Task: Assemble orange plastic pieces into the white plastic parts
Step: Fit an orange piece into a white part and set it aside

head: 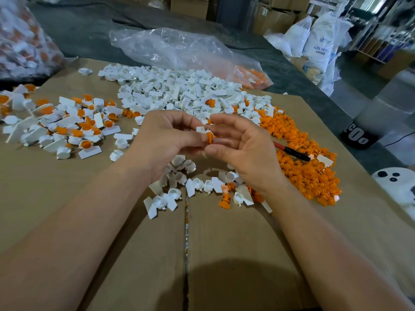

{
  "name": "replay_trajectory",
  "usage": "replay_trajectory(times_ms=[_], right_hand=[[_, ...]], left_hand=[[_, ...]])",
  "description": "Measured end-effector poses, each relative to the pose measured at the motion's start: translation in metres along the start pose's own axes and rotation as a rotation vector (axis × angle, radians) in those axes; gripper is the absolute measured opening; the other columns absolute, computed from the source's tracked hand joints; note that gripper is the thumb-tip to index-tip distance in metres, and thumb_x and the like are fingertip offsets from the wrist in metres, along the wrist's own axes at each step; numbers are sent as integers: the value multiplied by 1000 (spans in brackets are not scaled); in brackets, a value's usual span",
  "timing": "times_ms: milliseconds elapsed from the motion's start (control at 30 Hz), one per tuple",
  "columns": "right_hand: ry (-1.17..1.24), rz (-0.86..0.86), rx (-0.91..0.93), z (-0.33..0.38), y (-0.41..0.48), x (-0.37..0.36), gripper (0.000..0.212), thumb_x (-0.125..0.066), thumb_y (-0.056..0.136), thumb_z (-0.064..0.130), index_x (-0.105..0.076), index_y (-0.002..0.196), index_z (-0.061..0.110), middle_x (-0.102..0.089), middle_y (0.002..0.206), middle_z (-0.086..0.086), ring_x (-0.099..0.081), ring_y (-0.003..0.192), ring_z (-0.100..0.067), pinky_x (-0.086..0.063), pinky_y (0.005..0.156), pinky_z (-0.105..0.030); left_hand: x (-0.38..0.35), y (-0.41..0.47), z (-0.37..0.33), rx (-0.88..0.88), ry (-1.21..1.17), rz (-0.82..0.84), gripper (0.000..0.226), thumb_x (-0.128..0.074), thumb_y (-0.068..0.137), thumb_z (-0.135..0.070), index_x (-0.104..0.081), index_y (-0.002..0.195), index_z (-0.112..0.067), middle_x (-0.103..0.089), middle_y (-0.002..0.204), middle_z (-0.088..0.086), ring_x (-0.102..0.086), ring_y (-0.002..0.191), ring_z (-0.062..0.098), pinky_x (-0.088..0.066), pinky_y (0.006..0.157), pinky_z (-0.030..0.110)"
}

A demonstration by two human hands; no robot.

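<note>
At the far left, a clear sack [22, 41] with white and orange parts stands at the edge of the cardboard worktop [112, 221]. Just beside it lies a loose spread of assembled pieces [67, 124], white with orange inside. Behind the hands there is a big heap of white plastic parts [179, 93], and a crumpled clear bag [179, 48] lies behind that heap. In the middle, above the worktop, the left hand [166, 140] has its grip closed on one white part [200, 129], pinched by thumb and fingers. An orange piece [210, 137] touches this part on its right side. The right hand [244, 149] curls its grip around the orange piece from the other side. Under the hands lies a small group of white parts [179, 176]. To the right there is a heap of orange plastic pieces [310, 171], and a red and black pen [292, 151] rests on it.
</note>
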State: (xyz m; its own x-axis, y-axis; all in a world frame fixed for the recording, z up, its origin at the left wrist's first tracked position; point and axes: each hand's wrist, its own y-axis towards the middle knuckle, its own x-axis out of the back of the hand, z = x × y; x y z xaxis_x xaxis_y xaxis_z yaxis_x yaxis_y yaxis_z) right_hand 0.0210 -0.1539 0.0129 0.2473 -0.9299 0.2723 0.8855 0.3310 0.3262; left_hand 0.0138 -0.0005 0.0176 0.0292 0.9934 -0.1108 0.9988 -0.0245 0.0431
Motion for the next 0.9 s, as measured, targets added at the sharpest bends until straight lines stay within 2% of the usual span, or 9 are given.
replay_trajectory(times_ms=[133, 233, 400, 533, 733, 900], right_hand=[[-38, -11, 7, -1, 0, 0, 42, -70, 73, -8, -59, 97, 24, -64, 94, 11, -65, 85, 0, -51, 79, -16], [-39, -6, 9, -2, -1, 0, 35, -68, 74, -6, -63, 94, 22, -67, 89, 8, -68, 84, -7, -54, 80, -23], [-63, 11, 42, -1, -2, 0, 40, -66, 75, -7, -62, 97, 26, -68, 86, 7, -68, 84, -9, -54, 80, -25], [-72, -9, 23, -2, -3, 1, 36, -67, 75, -6, -63, 99, 21, -68, 87, 0, -68, 85, -14, -55, 82, -30], [-66, 1, -9, -3, -2, 3, 38, -64, 78, -9, -61, 105, 17, -68, 93, -3, -67, 90, -14, -54, 84, -30], [-68, 18, -17, -4, -1, 4, 40, -63, 78, -11, -62, 97, 25, -67, 89, 4, -67, 88, -9, -54, 84, -25]], left_hand=[[0, 0, -1, 19, 12, 4, 16, -70, 68, 9, -65, 68, -6, -67, 58, 2, -65, 53, 13, -54, 51, 19], [0, 1, -2, 60, -9, 4, 16, -70, 67, 9, -65, 67, -6, -67, 57, 3, -65, 52, 14, -52, 48, 17], [0, 1, -3, 107, -21, 5, 13, -69, 68, 9, -64, 71, -3, -66, 55, 3, -63, 47, 12, -50, 45, 16], [0, 0, -4, 124, -18, 15, 14, -68, 69, 10, -63, 69, -3, -65, 54, 4, -63, 46, 11, -50, 45, 16], [0, -1, -5, 136, -13, 29, 12, -71, 61, 3, -64, 68, -5, -67, 56, 6, -65, 49, 13, -50, 44, 17], [1, 0, -6, 158, -24, 23, 18, -72, 54, -2, -65, 70, -3, -67, 57, 8, -65, 49, 13, -49, 43, 16]])
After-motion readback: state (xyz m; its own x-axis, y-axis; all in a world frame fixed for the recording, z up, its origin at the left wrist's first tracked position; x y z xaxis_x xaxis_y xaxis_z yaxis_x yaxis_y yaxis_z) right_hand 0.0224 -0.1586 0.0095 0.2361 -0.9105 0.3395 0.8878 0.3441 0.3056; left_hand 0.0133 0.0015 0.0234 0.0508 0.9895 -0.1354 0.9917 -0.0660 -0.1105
